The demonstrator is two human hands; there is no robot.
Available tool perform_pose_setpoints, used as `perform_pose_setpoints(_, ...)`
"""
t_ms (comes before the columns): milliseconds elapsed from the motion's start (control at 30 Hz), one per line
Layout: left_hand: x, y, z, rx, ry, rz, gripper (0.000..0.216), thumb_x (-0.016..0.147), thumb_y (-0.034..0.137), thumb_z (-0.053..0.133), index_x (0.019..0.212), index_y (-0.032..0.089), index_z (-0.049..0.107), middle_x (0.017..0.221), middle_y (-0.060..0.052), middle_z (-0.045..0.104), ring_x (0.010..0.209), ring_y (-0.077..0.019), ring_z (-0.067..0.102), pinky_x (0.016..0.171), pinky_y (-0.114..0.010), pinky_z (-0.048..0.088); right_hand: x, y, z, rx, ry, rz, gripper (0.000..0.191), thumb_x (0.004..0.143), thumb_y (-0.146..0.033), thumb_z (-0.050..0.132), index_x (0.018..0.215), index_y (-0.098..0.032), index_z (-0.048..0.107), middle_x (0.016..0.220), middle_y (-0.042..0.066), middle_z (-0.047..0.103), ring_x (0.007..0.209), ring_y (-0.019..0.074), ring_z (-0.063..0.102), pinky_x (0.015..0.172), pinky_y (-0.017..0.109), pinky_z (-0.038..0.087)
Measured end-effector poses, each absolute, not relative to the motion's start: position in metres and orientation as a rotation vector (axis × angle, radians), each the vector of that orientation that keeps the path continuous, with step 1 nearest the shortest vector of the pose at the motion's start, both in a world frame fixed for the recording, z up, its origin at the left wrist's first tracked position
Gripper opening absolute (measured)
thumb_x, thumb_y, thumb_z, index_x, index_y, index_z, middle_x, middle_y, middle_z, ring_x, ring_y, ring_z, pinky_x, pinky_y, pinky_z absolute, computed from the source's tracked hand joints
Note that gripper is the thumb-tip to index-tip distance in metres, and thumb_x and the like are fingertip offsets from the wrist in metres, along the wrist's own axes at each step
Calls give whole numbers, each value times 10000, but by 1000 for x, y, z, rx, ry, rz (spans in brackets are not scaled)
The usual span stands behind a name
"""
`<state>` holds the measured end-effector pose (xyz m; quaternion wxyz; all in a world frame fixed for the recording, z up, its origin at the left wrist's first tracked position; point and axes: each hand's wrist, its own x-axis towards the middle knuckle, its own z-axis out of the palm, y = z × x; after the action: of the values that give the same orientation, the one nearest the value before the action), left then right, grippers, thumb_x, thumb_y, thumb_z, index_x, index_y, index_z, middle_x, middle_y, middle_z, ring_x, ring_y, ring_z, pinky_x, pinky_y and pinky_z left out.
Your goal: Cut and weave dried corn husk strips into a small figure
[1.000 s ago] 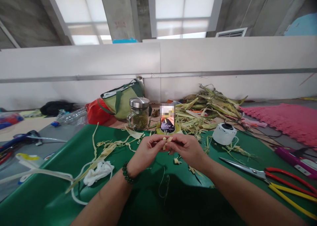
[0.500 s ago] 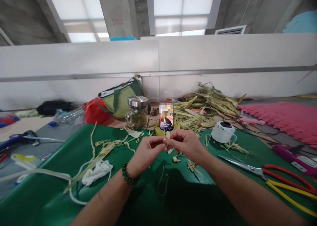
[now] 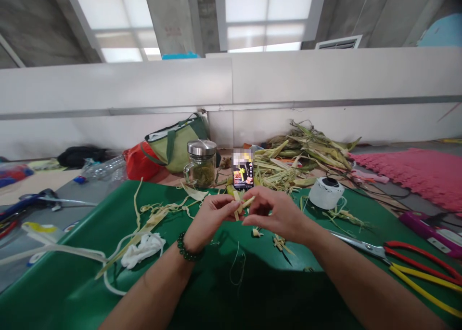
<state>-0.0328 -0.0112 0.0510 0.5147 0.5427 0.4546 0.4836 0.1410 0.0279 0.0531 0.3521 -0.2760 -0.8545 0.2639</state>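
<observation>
My left hand (image 3: 213, 219), a green bead bracelet on its wrist, pinches crossed pale strips of corn husk (image 3: 237, 213) between thumb and fingertips. One strip stands nearly upright and another points to the right. Close beside it is my right hand (image 3: 276, 215), thumb and forefinger parted, with the end of the sideways strip near its forefinger. Whether that finger touches the strip I cannot tell. Below the hands, a small folded husk piece (image 3: 256, 232) and a knotted husk piece (image 3: 279, 243) lie on the green mat (image 3: 224, 291). Behind them a phone (image 3: 243, 171) stands upright.
Scissors (image 3: 375, 249) with red and yellow handles lie at the right, near a white roll (image 3: 326, 193). Corn husks (image 3: 306, 149) are heaped at the back. A lidded glass jar (image 3: 202, 166) stands beside a green bag (image 3: 180, 144). White cloth (image 3: 143, 250) lies left.
My right thumb and forefinger have parted from their pinch on the husk. The strips now show as a cross in my left hand. The phone's picture has changed.
</observation>
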Motion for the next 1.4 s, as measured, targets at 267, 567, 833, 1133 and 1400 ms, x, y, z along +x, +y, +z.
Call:
perform_pose_setpoints(267, -32, -11, 54, 1440, 1139, 1199, 231, 713, 363, 670, 665, 138, 643, 598, -6, 629, 595, -126, 593, 580, -214, 466, 153, 35, 61, -602, -2369, -112, 197, 862, -292, 565, 729, -186, 665, 685, 37, 624, 684, 157, 517, 612, 266, 405)
perform_pose_setpoints(567, -31, -9, 49, 1403, 1128, 1300, 206, 689, 345, 673, 665, 143, 644, 584, 21, 603, 562, -114, 587, 571, -218, 511, 142, 24, 60, -433, -2226, -74, 130, 840, -167, 543, 735, -173, 620, 731, 40, 653, 694, 153, 515, 649, 273, 432)
perform_pose_setpoints(833, -29, -12, 51, 1376, 1147, 1381, 180, 674, 326, 674, 674, 146, 673, 596, 15, 632, 538, -115, 597, 550, -221, 533, 143, 24, 56, -847, -2338, 240, 289, 864, -244, 463, 610, -170, 579, 554, -1, 559, 508, 107, 484, 490, 218, 346)
perform_pose_setpoints(1133, -29, -12, 48, 1383, 1108, 1349, 184, 675, 322, 670, 728, 151, 633, 657, 2, 653, 566, -121, 618, 568, -244, 548, 131, 27, 47, -421, -1935, 646, 117, 828, -209, 582, 827, -218, 698, 860, 39, 684, 797, 150, 638, 691, 254, 511)
perform_pose_setpoints(1400, -25, -12, 39, 1420, 1141, 1433, 201, 648, 244, 682, 679, 169, 498, 593, 49, 560, 542, -106, 606, 541, -217, 514, 129, 24, 48, -580, -1920, 828, 89, 793, -245, 614, 783, -193, 686, 695, 11, 689, 595, 115, 619, 521, 197, 478)
